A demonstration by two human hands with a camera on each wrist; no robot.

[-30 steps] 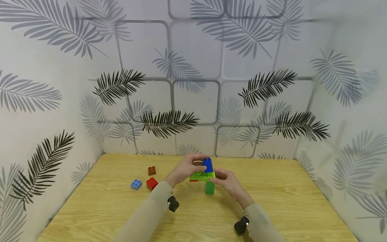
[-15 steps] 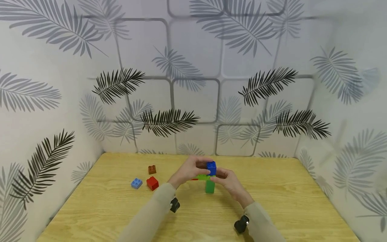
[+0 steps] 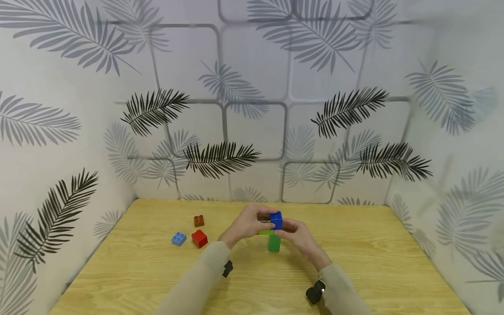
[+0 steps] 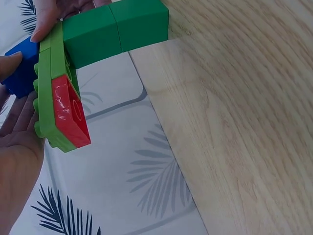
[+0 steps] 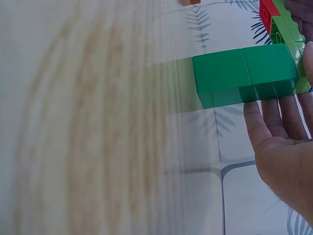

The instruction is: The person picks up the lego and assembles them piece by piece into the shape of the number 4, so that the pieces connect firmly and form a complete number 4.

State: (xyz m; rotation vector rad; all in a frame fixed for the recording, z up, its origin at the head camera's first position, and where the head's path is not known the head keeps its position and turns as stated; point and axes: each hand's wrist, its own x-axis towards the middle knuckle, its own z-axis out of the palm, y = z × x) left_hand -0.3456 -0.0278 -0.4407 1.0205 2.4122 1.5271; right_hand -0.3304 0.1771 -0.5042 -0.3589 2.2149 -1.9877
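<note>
Head view: your left hand (image 3: 249,223) pinches the blue brick (image 3: 277,221) between thumb and fingers, over the end of the light green layer (image 4: 45,93); whether its studs are fully seated, you cannot tell from here. Your right hand (image 3: 302,240) holds that same end from the other side, its thumb on the light green and its fingers behind, reaching along the green stack (image 5: 244,73). That stack is two bricks, one on the other, standing upright on the wooden tabletop (image 3: 354,262) and carrying the light green layer. The layer reaches out to your left past its support, with a red piece (image 4: 68,112) attached underneath, clear of the table. Well to the left of your build lie a loose red brick (image 3: 199,239), a light blue brick (image 3: 179,239) just beside it, and a brown brick (image 3: 198,221) behind them.
</note>
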